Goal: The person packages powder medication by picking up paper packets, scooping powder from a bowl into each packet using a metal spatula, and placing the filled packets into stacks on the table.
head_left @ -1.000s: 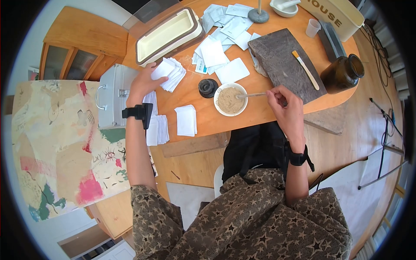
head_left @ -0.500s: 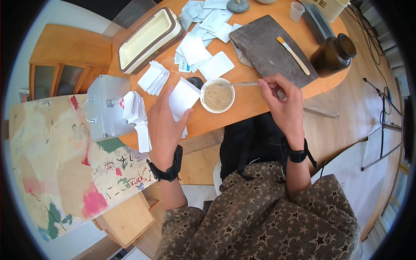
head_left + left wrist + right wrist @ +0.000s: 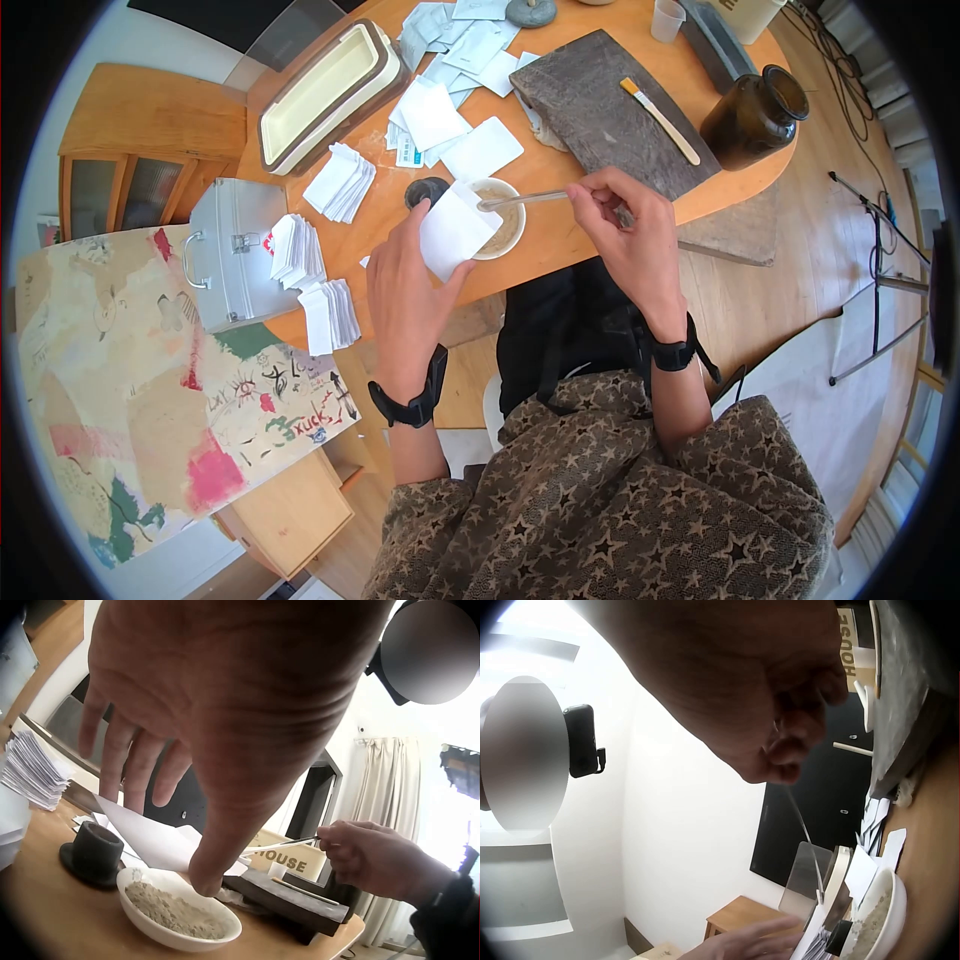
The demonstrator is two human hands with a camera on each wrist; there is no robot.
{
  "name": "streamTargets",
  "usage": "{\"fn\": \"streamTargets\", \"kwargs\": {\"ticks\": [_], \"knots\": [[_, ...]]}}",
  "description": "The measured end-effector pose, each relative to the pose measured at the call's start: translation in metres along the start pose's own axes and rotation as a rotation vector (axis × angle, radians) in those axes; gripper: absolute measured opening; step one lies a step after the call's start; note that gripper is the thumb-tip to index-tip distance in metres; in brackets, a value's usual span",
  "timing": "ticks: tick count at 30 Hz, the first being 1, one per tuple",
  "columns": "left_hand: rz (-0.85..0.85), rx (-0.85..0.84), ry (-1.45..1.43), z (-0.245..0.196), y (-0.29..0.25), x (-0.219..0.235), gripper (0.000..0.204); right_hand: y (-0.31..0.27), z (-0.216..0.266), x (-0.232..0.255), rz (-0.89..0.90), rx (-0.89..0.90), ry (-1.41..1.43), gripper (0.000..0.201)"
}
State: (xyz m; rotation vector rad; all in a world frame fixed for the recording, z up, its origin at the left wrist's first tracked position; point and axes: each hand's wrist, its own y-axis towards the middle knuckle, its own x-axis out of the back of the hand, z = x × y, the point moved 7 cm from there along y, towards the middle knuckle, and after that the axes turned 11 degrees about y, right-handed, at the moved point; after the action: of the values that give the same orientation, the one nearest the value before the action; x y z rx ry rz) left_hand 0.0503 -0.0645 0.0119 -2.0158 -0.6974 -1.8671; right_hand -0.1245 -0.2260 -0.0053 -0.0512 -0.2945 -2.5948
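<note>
Your left hand (image 3: 405, 290) has moved from the stack of white paper packets (image 3: 340, 183) to the small round white bowl (image 3: 150, 922), and it has brought one flat white paper packet (image 3: 455, 232) with it. Half a second ago this packet was at the side of the bowl; now it covers the bowl's left part in the head view. The left grip is narrow: the thumb is on one edge of the packet, the fingers are at the other.

Your right hand (image 3: 632, 235) pinches the thin silvery tool (image 3: 535, 197) by its far end. The tool's tip, which was over the beige powder (image 3: 176, 909), is now at the packet's edge. If it carries any powder, I cannot tell.

The bowl stands on the orange wooden counter (image 3: 550, 250), near the round black pot (image 3: 426, 200). For the work, this change means that packet, tool and powder are together in one place, so the packet's angle matters, I think.
</note>
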Motion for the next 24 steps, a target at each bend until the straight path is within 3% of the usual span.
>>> {"fn": "streamTargets", "kwargs": {"ticks": [10, 24], "knots": [[0.009, 0.043, -0.273, -0.003, -0.006, -0.017, 0.078, -0.004, 0.002, 0.001, 0.017, 0.033, -0.025, 0.018], [-0.001, -0.040, -0.190, -0.009, -0.010, -0.012, 0.081, -0.010, 0.011, 0.004, -0.035, 0.076, -0.060, 0.016]]}}
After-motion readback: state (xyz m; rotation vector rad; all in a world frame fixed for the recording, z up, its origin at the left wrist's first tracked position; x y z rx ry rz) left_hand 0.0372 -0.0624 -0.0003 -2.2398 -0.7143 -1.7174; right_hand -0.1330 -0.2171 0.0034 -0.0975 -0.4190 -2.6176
